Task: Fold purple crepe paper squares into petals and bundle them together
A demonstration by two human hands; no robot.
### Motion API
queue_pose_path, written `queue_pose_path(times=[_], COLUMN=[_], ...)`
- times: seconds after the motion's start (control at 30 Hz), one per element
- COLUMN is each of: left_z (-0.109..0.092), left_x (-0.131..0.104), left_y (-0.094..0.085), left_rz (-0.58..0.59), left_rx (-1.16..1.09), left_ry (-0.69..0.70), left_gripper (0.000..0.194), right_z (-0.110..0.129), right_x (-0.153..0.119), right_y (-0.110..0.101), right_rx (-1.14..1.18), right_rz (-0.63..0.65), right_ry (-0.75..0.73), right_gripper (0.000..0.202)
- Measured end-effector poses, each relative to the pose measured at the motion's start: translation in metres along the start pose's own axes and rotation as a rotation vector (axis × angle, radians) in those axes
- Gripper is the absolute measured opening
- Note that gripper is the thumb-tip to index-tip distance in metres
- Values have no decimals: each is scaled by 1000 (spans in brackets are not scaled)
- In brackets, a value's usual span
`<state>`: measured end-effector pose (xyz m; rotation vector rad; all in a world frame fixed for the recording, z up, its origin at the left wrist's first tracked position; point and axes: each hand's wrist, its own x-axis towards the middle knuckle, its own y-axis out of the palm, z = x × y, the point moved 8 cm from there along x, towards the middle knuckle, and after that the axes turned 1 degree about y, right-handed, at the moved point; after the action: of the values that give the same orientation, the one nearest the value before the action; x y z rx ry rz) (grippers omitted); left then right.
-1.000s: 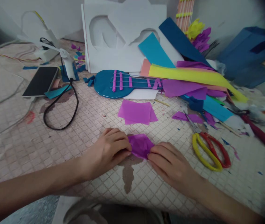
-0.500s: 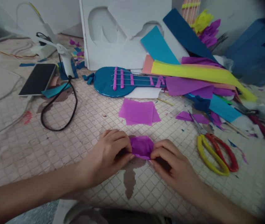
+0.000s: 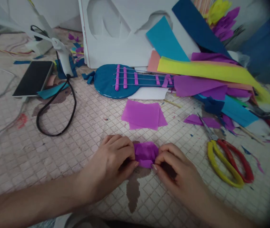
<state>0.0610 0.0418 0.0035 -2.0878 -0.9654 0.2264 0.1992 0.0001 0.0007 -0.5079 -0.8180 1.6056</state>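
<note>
Has gained a more distinct fold along the near edge since the earlier frame: see purple piece (image 3: 146, 153), centred between both hands. Pinched at its left end by left hand (image 3: 116, 158), fingers curled and thumb nearly closed. Pinched likewise at its right end by right hand (image 3: 176, 166). Hidden at both ends by fingertips.

Placed just beyond: flat, overlapping purple sheets (image 3: 144, 114). Located farther back: glossy blue guitar shape (image 3: 116, 81) with pink bars and thin strings, covered at the neck end by layered yellow strip (image 3: 203, 69) and purple paper (image 3: 196, 85). Set well right: scissors (image 3: 227, 158), with rounded yellow and red handles. Looped at left: black cord (image 3: 56, 134). Spread beneath: diamond-patterned cloth (image 3: 89, 120), brown-stained in patches.
</note>
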Motion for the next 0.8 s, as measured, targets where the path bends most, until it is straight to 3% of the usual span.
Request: queue_pose_path(times=[0.8], left_z=[4], left_x=[6], left_y=[3], left_rz=[-11], left_rx=[69], left_ry=[-28], left_gripper=[17], right_z=[-4], right_x=[-1], right_y=[3], right_rx=[-30], right_rz=[-23], right_ry=[39], right_gripper=[14])
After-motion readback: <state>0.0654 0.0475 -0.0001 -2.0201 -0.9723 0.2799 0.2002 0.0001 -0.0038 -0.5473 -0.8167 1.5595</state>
